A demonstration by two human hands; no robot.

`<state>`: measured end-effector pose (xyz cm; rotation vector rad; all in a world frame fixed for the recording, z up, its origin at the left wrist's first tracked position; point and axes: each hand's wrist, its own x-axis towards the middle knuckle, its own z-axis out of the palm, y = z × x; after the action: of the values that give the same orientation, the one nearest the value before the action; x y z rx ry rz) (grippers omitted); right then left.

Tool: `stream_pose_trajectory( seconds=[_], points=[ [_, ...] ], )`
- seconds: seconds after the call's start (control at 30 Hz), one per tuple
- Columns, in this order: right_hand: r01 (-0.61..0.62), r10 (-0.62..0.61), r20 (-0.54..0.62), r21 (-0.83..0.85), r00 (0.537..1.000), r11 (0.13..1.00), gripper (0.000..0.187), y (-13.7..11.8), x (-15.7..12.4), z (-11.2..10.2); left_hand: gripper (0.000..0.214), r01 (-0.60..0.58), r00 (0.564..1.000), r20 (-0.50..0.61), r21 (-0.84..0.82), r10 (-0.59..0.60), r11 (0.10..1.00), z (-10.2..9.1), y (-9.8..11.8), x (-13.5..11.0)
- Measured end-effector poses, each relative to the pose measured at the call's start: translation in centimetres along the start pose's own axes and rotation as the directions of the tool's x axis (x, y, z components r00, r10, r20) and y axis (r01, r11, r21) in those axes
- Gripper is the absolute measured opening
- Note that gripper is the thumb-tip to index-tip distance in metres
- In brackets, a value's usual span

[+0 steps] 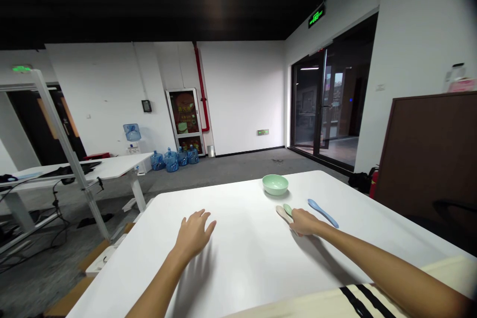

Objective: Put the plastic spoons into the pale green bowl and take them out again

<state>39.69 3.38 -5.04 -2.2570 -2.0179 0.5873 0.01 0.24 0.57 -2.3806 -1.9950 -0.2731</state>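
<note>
- Two bare arms reach out over a white table (238,268), and both hands are on view.
- Left hand (193,235): it is open, with the fingers spread out. It holds nothing and lies flat or nearly flat on the table top.
- Right hand (304,222): its fingers bend down over two spoons. The hand hides the spoon handles, so I cannot tell if it is gripping them.
- Beige spoon (282,213): its round end pokes out from under the right hand.
- Green spoon (287,209): it lies on top of the beige spoon, also under the right hand.
- Blue spoon (323,212): it lies on the table just beside the right hand.
- Pale green bowl (275,184): it sits on the table, near the two spoons and a bit farther away.
- Far off by the wall are blue water jugs (171,161) and a white desk (104,168).
- To the right are a glass door (320,104) and a red fire extinguisher (373,184).
</note>
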Motion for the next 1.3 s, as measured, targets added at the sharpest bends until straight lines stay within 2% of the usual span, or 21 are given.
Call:
stream_pose_trajectory(
  seconds=[0.27, 0.53, 0.8, 1.17, 1.3],
  points=[
    [-0.013, 0.013, 0.008, 0.004, 1.0, 1.0, 0.007, 0.4, 0.5, 0.4, 0.055, 0.003, 1.0, 0.006, 0.008, -0.003, 1.0, -0.2, 0.2, -0.2],
    [-0.001, 0.0, -0.033, -0.027, 0.999, 1.0, 0.012, -0.2, -0.3, -0.5, 0.054, -0.005, 1.0, -0.005, 0.006, 0.005, 1.0, -0.2, 0.0, -0.1],
    [-0.025, 0.001, -0.175, -0.133, 0.985, 0.991, 0.018, 1.5, 0.9, -0.9, 0.055, 0.002, 1.0, 0.01, 0.008, -0.002, 1.0, -0.2, 0.1, -0.1],
    [-0.063, 0.05, -0.107, -0.118, 0.993, 0.991, 0.025, 2.6, 1.5, -0.1, 0.055, -0.002, 1.0, 0.013, 0.015, 0.001, 1.0, 0.0, 0.0, 0.0],
    [-0.054, 0.04, -0.117, -0.115, 0.992, 0.992, 0.023, 2.6, 1.5, -0.2, 0.053, 0.0, 1.0, 0.003, 0.011, 0.0, 1.0, 0.0, 0.0, 0.1]
  ],
)
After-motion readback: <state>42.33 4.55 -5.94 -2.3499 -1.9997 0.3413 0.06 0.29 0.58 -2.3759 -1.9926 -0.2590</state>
